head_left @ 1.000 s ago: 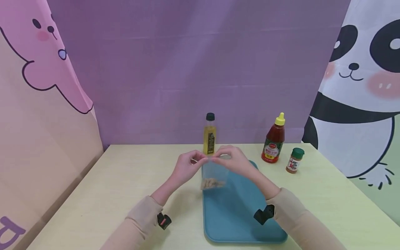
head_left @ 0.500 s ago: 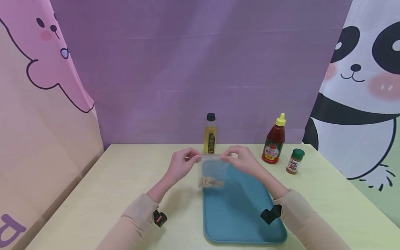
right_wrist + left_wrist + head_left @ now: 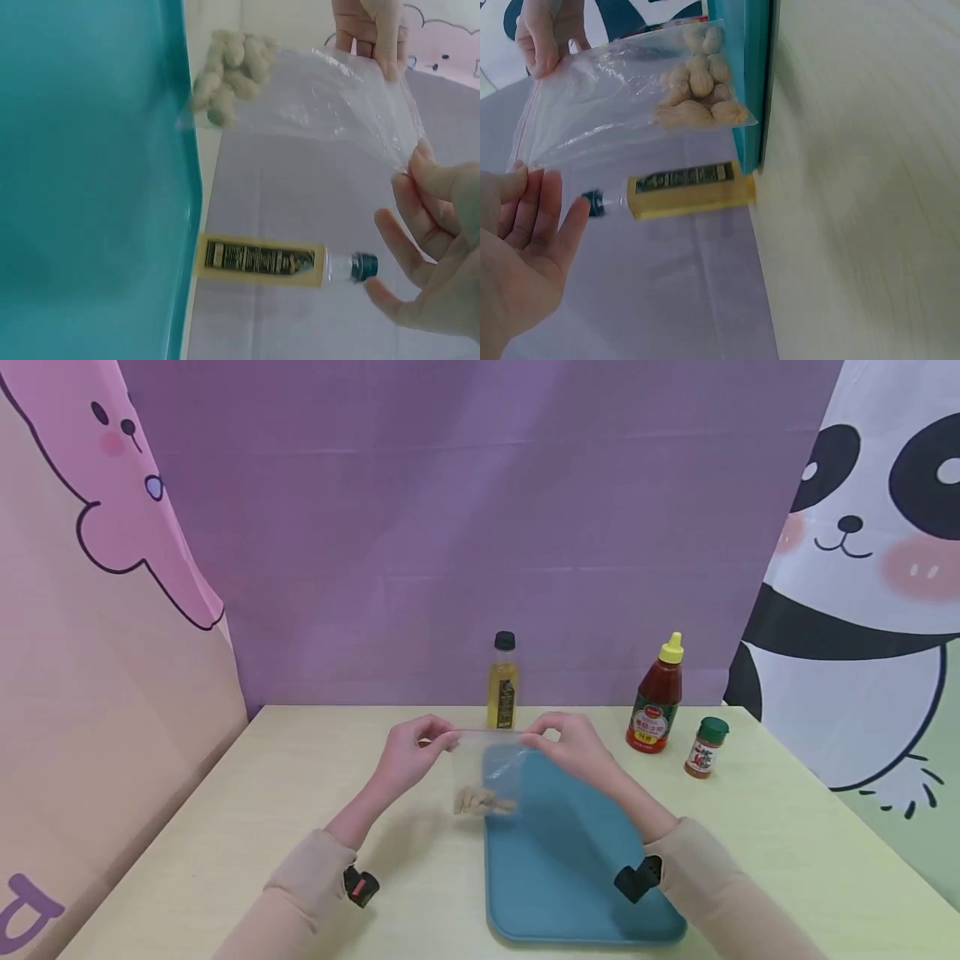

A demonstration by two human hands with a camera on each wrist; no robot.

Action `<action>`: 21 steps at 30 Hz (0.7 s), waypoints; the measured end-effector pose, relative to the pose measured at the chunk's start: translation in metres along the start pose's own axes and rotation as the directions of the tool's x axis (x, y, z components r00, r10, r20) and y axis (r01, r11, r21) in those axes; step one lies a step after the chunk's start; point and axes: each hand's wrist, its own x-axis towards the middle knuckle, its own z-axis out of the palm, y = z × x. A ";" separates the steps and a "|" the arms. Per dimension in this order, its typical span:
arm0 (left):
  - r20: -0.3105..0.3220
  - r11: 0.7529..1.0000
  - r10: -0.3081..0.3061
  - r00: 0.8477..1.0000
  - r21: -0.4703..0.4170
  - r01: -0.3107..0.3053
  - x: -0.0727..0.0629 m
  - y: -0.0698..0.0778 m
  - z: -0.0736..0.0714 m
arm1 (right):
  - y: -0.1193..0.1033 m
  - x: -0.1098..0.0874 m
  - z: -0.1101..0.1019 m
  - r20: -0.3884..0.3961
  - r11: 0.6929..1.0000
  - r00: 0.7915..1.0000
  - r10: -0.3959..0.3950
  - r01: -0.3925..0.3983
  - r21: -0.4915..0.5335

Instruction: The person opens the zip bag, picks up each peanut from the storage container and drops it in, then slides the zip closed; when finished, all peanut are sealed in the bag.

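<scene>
A clear zip bag (image 3: 487, 764) hangs upright between both hands over the tray's far left part. Several peanuts in their shells (image 3: 697, 79) lie gathered at its bottom. My left hand (image 3: 414, 750) pinches one top corner between thumb and forefinger. At the opposite top corner, my right hand (image 3: 570, 745) pinches the bag the same way. The zip edge (image 3: 526, 124) runs straight between the two pinches. In the right wrist view the right hand's other fingers (image 3: 405, 247) are spread apart from the plastic.
A blue tray (image 3: 577, 893) lies on the pale table (image 3: 300, 777). Behind the bag stands an oil bottle (image 3: 503, 689) with a dark cap. To the right are a ketchup bottle (image 3: 654, 706) with a yellow tip and a small green-lidded spice jar (image 3: 706, 747).
From close together, my hands have drawn apart, mostly the left hand moving left. The bag's top edge now stretches wide between them, and the peanuts have shifted left with it.
</scene>
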 end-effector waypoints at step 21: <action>0.506 0.960 -0.222 0.834 -0.036 0.277 -0.011 -0.034 -0.071 | -0.022 0.009 0.051 0.313 0.908 0.947 0.069 -0.189 0.373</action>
